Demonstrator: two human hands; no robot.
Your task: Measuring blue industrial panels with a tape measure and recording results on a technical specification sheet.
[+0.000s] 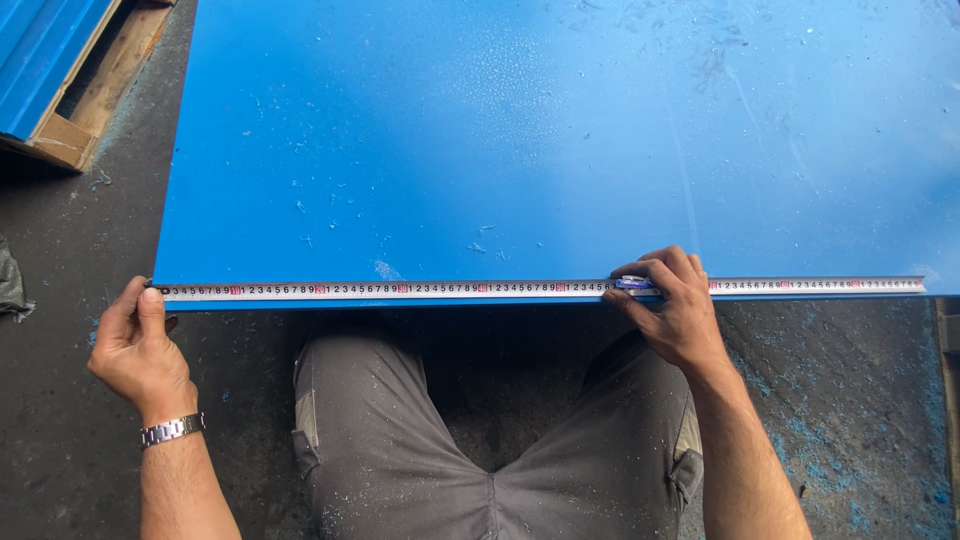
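Note:
A big blue flat sheet (520, 130) lies on the floor in front of me. A white steel measuring tape (400, 290) runs along its near edge from the left corner to the far right. My left hand (140, 345) pinches the tape's end at the sheet's left corner; a metal watch is on that wrist. My right hand (675, 305) presses on the tape further right and holds a small blue and white marker (634, 284) against it. My knees in grey trousers (480, 440) are below the edge.
Dark concrete floor (60, 460) with blue dust and white shavings surrounds the sheet. At the upper left a wooden pallet (100, 90) carries more blue sheets (40, 50). A dark object shows at the right edge (950, 340).

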